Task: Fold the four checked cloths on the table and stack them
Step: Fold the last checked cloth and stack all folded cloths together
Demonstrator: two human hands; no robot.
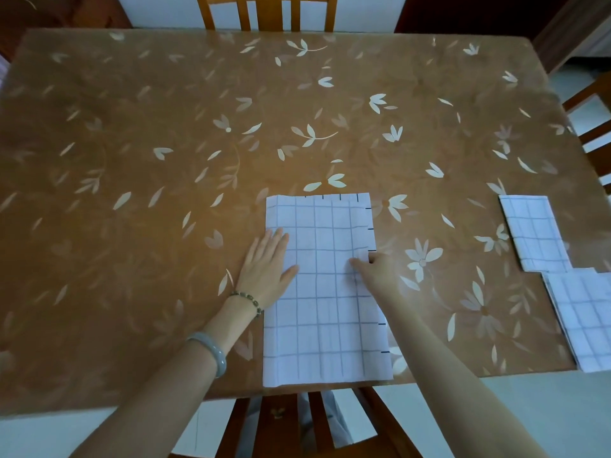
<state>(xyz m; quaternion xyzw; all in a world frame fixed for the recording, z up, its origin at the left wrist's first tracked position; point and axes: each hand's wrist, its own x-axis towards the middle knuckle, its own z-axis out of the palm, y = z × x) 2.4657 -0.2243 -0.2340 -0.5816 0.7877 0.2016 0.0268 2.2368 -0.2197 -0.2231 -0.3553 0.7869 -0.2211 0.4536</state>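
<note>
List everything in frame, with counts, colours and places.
table: 1, brown cover with pale flower print, fills most of the view
centre cloth: 1, white with dark grid, near edge, lying as a tall rectangle
folded cloth: 1, same check, right side
cloth pile: layers uncountable, same check, near right corner, just nearer than the folded cloth
chairs: 3, brown wood, far side, right side, near side
bead bracelet: 1, dark, left wrist
bangle: 1, grey-green, left forearm
left hand: flat on the centre cloth's left edge
right hand: at the centre cloth's right edge, grip unclear
</note>
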